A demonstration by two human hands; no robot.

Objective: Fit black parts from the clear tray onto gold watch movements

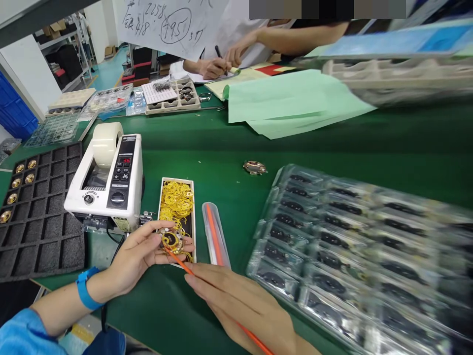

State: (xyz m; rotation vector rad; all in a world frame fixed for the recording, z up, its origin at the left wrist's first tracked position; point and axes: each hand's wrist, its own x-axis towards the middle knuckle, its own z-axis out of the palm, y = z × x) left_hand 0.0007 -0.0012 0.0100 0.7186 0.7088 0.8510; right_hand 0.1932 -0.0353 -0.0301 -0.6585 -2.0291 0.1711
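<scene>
My left hand (142, 256) pinches a small round gold and black part (172, 240) between thumb and fingers, just over the near end of a narrow tray (161, 195) filled with yellow rubber bands (176, 199). My right hand (236, 301) lies low on the green mat, fingers together, gripping a thin orange stick (254, 340) whose tip touches the round part. A clear tube (215, 234) with an orange rod inside lies just right of the tray.
A white tape dispenser (109, 177) stands left of the tray. A black foam grid (40, 217) with several gold parts sits far left. Clear blister trays (354, 256) of black parts fill the right. A lone round part (254, 167) lies mid-table. Another person (236, 52) writes across the table by green sheets (291, 101).
</scene>
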